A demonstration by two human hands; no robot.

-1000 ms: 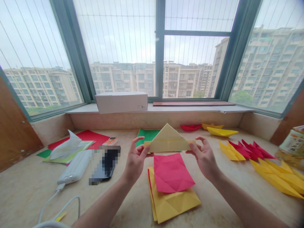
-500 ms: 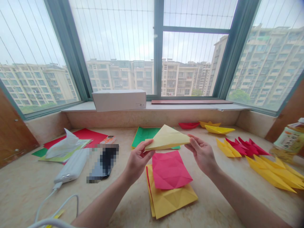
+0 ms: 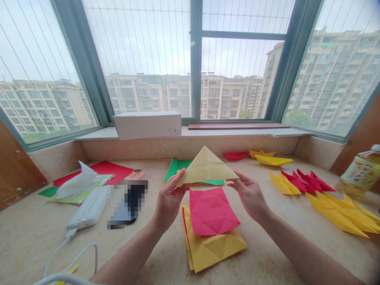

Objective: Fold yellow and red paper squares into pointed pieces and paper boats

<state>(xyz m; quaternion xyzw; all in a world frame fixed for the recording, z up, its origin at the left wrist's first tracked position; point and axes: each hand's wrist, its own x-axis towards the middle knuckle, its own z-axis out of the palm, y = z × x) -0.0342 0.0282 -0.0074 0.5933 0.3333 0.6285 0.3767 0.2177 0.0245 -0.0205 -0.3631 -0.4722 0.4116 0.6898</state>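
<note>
The pale yellow folded paper [image 3: 207, 167] is hanging between the 2 hands, raised above the stone-look counter [image 3: 29, 237] and to the far side of a pink sheet [image 3: 213, 211]. Its long axis is running left to right, with the straight base edge facing near and the peak pointing up. The left hand [image 3: 170, 200] is pinching the left end between thumb and fingers; the right hand [image 3: 252, 194] is gripping the right end, so neither is nearer. The paper is looking thin and matte, forming a broad triangle with faint creases. The pink sheet, showing angular folds, is resting on yellow sheets [image 3: 219, 253], while green paper [image 3: 175, 170] is lying behind.
</note>
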